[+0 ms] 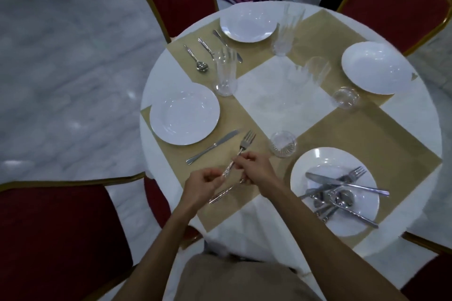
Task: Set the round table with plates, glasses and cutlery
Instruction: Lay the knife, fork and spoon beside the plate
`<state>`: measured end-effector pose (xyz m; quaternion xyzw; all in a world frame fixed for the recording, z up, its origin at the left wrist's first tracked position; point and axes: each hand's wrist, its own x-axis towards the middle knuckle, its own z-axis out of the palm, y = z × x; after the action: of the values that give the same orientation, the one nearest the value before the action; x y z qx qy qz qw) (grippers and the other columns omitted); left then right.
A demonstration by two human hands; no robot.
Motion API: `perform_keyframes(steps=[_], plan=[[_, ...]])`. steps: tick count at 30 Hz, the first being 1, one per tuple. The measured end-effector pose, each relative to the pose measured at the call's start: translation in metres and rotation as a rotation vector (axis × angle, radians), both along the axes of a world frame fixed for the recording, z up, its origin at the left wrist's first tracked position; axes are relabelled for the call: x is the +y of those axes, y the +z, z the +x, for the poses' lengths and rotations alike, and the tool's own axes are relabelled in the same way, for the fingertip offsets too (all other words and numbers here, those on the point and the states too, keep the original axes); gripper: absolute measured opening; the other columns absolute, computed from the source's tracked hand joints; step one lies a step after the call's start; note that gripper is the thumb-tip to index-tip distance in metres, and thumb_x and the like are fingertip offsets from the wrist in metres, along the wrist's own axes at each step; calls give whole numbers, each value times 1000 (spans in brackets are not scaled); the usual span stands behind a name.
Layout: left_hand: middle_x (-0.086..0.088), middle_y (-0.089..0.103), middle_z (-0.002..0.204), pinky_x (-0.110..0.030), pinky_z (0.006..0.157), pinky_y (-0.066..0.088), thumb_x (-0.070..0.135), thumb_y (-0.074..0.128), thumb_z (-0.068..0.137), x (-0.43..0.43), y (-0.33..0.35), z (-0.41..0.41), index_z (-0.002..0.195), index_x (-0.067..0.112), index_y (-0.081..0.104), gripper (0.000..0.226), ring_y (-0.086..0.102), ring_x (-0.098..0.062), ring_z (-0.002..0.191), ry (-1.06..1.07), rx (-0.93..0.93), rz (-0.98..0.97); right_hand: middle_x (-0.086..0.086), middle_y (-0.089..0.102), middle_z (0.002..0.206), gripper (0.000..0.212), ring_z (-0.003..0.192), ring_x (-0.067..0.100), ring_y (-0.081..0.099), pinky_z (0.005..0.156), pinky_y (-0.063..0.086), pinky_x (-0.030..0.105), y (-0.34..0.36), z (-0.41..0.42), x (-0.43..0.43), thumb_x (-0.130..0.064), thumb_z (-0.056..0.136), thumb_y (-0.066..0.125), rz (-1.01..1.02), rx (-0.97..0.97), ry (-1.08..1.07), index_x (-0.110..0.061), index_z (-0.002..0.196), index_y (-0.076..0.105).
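Over placemat [259, 127], left hand [203, 184] and right hand [254, 170] fingers [241, 162] pinch fork [244, 145].

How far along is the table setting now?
Done: glasses are out; the far plate has cutlery beside it. In hand: left hand and right hand hold a fork next to the knife by the left plate. Left: the pile on the near plate; none at the right plate.

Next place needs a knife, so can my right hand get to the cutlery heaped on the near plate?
Probably yes for reach: nothing stands between the right hand and the cutlery heap on its plate. But its grip is taken by the fork.
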<state>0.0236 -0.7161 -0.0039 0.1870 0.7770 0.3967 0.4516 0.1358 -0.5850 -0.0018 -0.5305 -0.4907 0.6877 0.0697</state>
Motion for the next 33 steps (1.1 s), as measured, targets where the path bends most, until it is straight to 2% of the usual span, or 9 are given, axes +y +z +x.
perform_keyframes(steps=[2, 6, 10, 14, 17, 22, 27, 31, 33], plan=[[16, 71, 76, -20, 67, 50, 16, 71, 86, -11, -10, -20, 97, 25, 77, 15, 63, 0, 72, -56, 71, -27, -2, 65, 67, 24, 44, 12, 46, 41, 33, 22, -10, -16, -4, -28, 84, 75, -9, -42, -39, -17, 71, 59], [16, 73, 90, -21, 78, 53, 27, 72, 83, -25, -24, -45, 102, 32, 74, 19, 66, -1, 86, -118, 220, -111, 0, 65, 71, 17, 45, 9, 49, 43, 33, 23, -26, -41, -10, -29, 85, 74, -91, -101, -64, -16, 81, 63], [16, 71, 85, -12, 73, 48, 21, 74, 82, -22, -32, -49, 93, 28, 75, 13, 64, 1, 79, -105, 320, -116, 3, 63, 69, 14, 44, 12, 50, 40, 32, 20, -35, -51, -11, -22, 88, 71, -159, -150, -120, -12, 86, 61], [15, 70, 86, -2, 70, 44, 13, 74, 80, -17, -40, -51, 92, 24, 76, 16, 62, 5, 76, -132, 325, -108, 3, 66, 66, 15, 40, 10, 52, 40, 34, 20, -37, -52, -4, -20, 87, 72, -147, -239, -113, -11, 84, 61], [9, 69, 88, -10, 78, 49, 7, 74, 78, -18, -44, -53, 102, 20, 73, 26, 63, -2, 78, -139, 332, -106, 4, 67, 67, 18, 40, 10, 52, 38, 31, 18, -34, -54, 2, -21, 87, 72, -126, -305, -63, -12, 75, 61], [7, 66, 87, -1, 65, 41, 6, 76, 75, -19, -45, -57, 104, 18, 72, 31, 60, -4, 74, -170, 390, -93, 2, 66, 60, 22, 35, 9, 51, 34, 32, 15, -30, -52, 6, -26, 87, 69, -53, -408, 82, -8, 75, 68], [5, 62, 91, -4, 69, 42, 7, 76, 74, -27, -48, -55, 103, 21, 70, 33, 59, -4, 74, -198, 441, -40, 2, 68, 58, 31, 37, 11, 53, 38, 38, 18, -33, -44, 6, -36, 84, 73, 34, -444, 204, -10, 67, 70], [4, 60, 88, -6, 70, 40, 12, 78, 73, -23, -49, -54, 103, 22, 70, 33, 58, -4, 74, -196, 455, -35, -5, 59, 40, 38, 31, 9, 47, 40, 39, 20, -21, -42, 10, -42, 82, 72, 137, -463, 220, -10, 63, 70], [2, 60, 90, -3, 69, 40, 14, 79, 73, -14, -45, -53, 104, 21, 70, 32, 58, -3, 75, -197, 447, -23, -2, 64, 48, 35, 37, 12, 51, 43, 43, 22, -15, -40, 14, -40, 81, 74, 162, -447, 200, -10, 62, 70]])
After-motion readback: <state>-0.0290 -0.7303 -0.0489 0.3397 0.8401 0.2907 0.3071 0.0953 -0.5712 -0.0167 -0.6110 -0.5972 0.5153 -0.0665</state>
